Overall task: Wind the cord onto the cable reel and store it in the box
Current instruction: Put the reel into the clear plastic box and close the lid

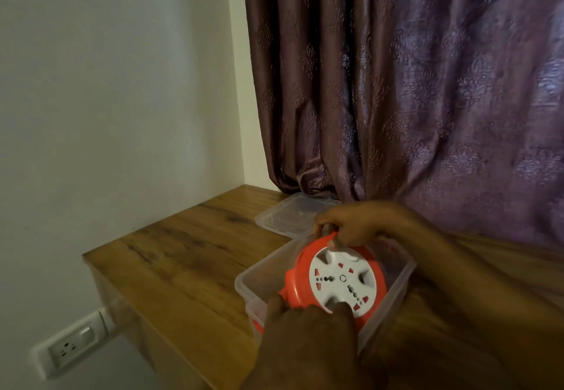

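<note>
Cord hidden inside cable reel point(335, 279), left hand point(305, 328) covering box point(253, 270) near wall

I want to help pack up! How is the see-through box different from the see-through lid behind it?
The box is deep with tall walls, while the lid is flat and shallow. The box has the orange cable reel going into it, held by both hands; the lid lies bare and untouched. The box sits nearer, the lid back by the curtain. Both are clear plastic on the wooden table.
</note>
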